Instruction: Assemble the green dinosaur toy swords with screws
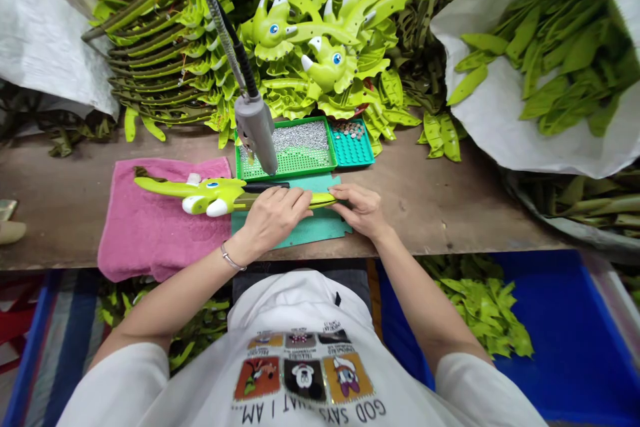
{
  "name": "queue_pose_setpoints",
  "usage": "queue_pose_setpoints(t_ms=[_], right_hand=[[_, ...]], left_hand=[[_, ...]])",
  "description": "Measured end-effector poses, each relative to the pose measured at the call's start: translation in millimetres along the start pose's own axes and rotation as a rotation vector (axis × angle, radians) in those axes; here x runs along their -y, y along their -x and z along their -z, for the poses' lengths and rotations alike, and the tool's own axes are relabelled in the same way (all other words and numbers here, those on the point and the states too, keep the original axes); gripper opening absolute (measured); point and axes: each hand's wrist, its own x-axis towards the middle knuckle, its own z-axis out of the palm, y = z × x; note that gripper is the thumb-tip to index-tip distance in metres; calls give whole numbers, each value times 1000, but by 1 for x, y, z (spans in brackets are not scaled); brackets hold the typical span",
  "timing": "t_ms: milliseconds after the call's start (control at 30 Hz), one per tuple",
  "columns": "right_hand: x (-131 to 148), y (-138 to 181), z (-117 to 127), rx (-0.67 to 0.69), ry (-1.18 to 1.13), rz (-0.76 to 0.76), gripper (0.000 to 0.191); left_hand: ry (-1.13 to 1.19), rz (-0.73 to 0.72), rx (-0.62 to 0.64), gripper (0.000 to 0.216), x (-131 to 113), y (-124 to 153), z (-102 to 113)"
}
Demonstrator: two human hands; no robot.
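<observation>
A green plastic dinosaur toy (225, 192) with white horns and a blue eye lies sideways, its head over a pink towel (165, 233) and its long rear part over a teal mat (320, 230). My left hand (280, 213) is closed over the toy's middle and presses down on it. At the toy's right end, my right hand (361, 208) pinches the tip between thumb and fingers. The hanging grey electric screwdriver (256, 133) points down just behind the toy, touched by neither hand. Part of the toy is hidden under my left hand.
Behind the mat stand a green tray (285, 172) of small screws and a teal tray (354, 155) with small round pieces. Green dinosaur shells (320, 60) pile up at the back. A white sack (505, 140) of green parts is at right; a blue bin (560, 347) sits below.
</observation>
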Motion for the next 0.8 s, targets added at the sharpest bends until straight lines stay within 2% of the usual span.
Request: queue_pose_setpoints(t_ms=[133, 367, 433, 600, 800], right_hand=[[-1, -2, 1, 32, -39, -32, 10], [0, -3, 3, 3, 15, 4, 10], [6, -5, 3, 29, 53, 16, 14], [36, -21, -14, 107, 41, 80, 44], [45, -34, -28, 110, -35, 149, 46]], left_hand=[[-31, 58, -46, 37, 6, 7, 9], [-34, 8, -144, 20, 20, 12, 10], [-25, 7, -137, 20, 22, 11, 8], [25, 1, -46, 25, 22, 9, 9], [-20, 141, 30, 42, 19, 17, 21]])
